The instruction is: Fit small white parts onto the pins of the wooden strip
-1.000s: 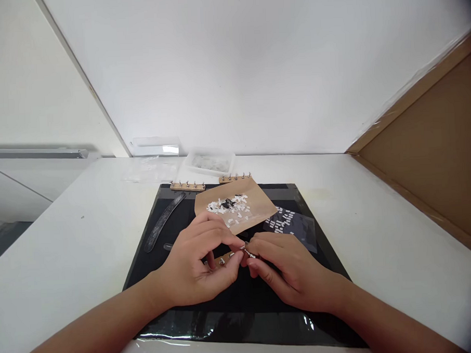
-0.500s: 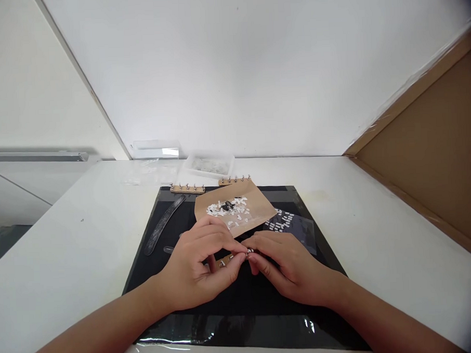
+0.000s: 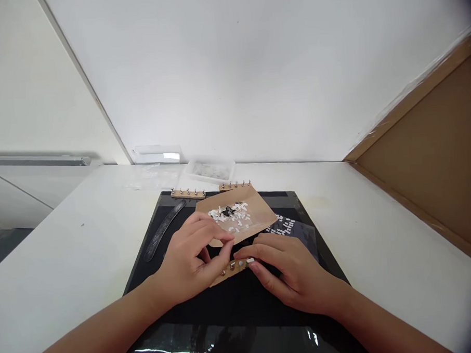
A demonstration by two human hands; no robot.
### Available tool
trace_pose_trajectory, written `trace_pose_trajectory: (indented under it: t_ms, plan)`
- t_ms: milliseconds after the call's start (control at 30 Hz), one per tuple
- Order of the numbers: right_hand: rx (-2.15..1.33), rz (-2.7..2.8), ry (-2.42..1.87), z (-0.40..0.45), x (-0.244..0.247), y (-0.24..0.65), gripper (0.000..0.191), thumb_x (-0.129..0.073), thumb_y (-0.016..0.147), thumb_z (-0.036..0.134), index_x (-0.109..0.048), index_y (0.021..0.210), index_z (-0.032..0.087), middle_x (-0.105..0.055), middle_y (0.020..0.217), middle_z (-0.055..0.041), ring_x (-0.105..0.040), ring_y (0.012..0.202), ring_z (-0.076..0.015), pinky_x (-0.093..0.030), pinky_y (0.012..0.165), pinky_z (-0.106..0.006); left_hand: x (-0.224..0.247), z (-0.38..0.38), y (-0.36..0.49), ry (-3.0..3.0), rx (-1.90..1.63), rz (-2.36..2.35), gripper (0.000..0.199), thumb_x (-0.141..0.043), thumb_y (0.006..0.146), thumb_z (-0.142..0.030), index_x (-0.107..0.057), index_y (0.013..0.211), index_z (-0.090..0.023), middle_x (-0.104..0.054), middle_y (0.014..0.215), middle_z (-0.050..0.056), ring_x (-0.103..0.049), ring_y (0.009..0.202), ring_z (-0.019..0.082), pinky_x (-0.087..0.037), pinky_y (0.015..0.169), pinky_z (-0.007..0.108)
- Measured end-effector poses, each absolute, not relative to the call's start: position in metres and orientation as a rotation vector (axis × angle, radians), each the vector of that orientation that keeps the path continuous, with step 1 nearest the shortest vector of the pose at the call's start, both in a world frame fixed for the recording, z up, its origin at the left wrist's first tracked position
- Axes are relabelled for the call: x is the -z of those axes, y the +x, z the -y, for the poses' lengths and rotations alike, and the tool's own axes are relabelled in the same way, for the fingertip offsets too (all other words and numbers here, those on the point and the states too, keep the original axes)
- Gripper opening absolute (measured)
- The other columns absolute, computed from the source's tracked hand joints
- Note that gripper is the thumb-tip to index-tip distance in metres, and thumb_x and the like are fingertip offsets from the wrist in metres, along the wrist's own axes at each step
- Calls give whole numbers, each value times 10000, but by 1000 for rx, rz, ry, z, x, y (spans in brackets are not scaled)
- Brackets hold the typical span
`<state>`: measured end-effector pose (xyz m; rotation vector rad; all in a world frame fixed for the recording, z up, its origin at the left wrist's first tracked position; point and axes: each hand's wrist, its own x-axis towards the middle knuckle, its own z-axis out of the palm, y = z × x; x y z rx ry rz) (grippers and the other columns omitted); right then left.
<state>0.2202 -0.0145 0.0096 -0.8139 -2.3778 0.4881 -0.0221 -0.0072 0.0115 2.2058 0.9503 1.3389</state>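
A small wooden strip with several little round mounts lies slanted on the black mat. My right hand grips its right end between thumb and fingers, beside a small white piece. Up and left of the strip, my left hand has thumb and forefinger pinched together; anything between the tips is too small to make out. Just beyond the fingers is a brown paper sheet bearing scattered white bits and a black clump.
Two wooden strips with metal pins stand at the mat's back edge. A curved dark file lies left. A clear sheet with white pieces lies right. Behind is a plastic box near clear bags.
My left hand has drawn away from the right fingertips, up and to the left, still pinched. More of the wooden strip and its mounts now shows. The view has tilted slightly.
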Motion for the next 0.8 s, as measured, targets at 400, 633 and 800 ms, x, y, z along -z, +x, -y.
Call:
trace_pose_trajectory:
  t_ms: [400, 633, 800]
  plan:
    - [-333, 2308, -948, 12, -11, 220, 181, -554, 1019, 231, -719, 1090, 210, -732, 923, -62, -665, 830, -186, -518, 721, -304, 5, -28, -41, 2574, -1278, -1239, 136, -673, 1000, -169, -779, 1076, -208, -776, 962, 53, -615, 992, 236, -530, 960, 455]
    - [-352, 2290, -1010, 12, -8, 220, 170, -573, 1021, 248, -726, 1092, 232, -722, 928, -52, -665, 836, -188, -508, 742, -310, 8, -27, -38, 2469, -1240, -1314, 203, -625, 1033, -210, -806, 1122, -237, -717, 1094, 94, -607, 1007, 233, -542, 876, 401]
    - [-412, 2212, -1064, 11, -1, 220, 210, -555, 1048, 271, -724, 1173, 268, -715, 923, -35, -665, 814, -176, -514, 735, -304, 7, -26, -38, 2436, -1301, -1280, 160, -654, 1023, -249, -800, 1089, -243, -721, 1007, 65, -619, 944, 212, -530, 840, 362]
